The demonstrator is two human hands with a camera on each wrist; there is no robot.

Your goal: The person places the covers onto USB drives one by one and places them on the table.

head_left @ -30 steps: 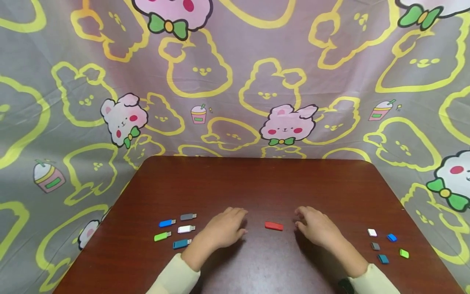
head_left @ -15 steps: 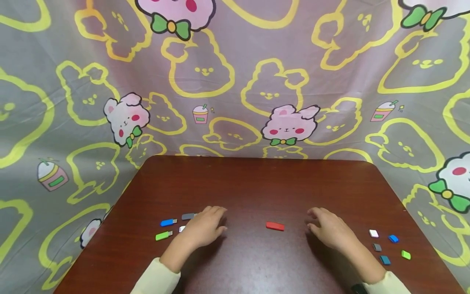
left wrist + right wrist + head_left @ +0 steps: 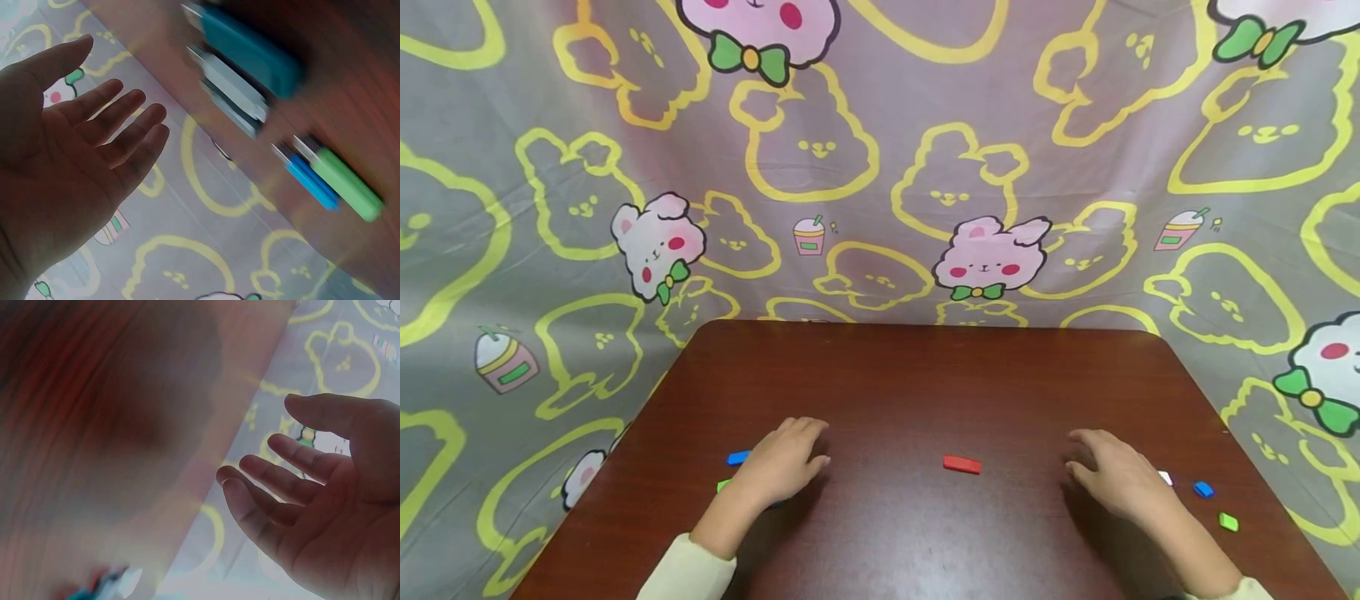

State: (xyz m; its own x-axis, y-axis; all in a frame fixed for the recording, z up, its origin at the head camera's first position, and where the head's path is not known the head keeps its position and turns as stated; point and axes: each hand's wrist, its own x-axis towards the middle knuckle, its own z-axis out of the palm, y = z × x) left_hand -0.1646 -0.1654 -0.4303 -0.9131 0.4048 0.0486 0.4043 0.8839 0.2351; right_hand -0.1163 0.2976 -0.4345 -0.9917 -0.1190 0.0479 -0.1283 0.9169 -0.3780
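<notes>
Soft glare lies on the near tabletop (image 3: 925,554), while blur smears it in both wrist views (the right one hazy too), the shaded fingers (image 3: 306,460) sharper.

Red stick (image 3: 962,464) in way; free tabletop (image 3: 887,392) either side.

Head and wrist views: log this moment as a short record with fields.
Left hand: holding nothing, fingers relaxed
Right hand: holding nothing, fingers relaxed
Middle: red stick, apparently capped
Left side, uncapped: teal stick, white stick, grey stick, blue stick, green stick
Right side, head view: white cap, partly hidden; blue cap; green cap
Surface: brown table
Backdrop: patterned cloth
</notes>
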